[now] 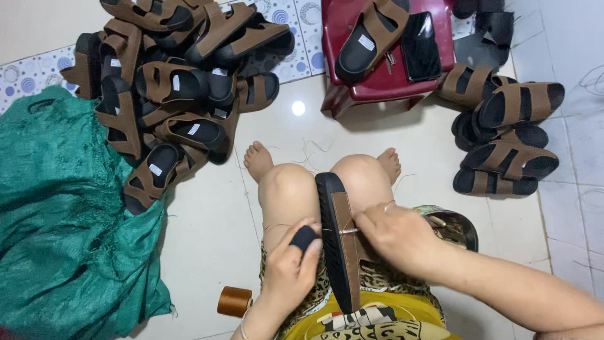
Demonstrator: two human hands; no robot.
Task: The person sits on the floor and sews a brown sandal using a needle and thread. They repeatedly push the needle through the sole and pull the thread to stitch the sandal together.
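Brown strap stitching is the step we're in, by our read: our right hand [393,234] pinches a needle [348,232] at the strap edge of the sandal [338,242], which stands on its side clamped between our knees, black sole to the left and brown strap [346,245] facing right. Our left hand [290,264] is curled against the sole side, a black thumb guard [306,238] pressing into it; it braces more than grips. Next move likely calls for a straight push or pull of the needle through strap and sole edge, with the left thumb backing it. Outward: thread spool [234,301] on the floor by our left hip, a heap of finished sandals [176,94] upper left beside a green sack [63,220], a smaller stack [503,138] on the right, a red stool [384,69] ahead carrying one sandal and a dark phone [420,45]. Hard to make out: the thread itself, the needle tip, and the round tin [456,225] half hidden behind our right wrist.
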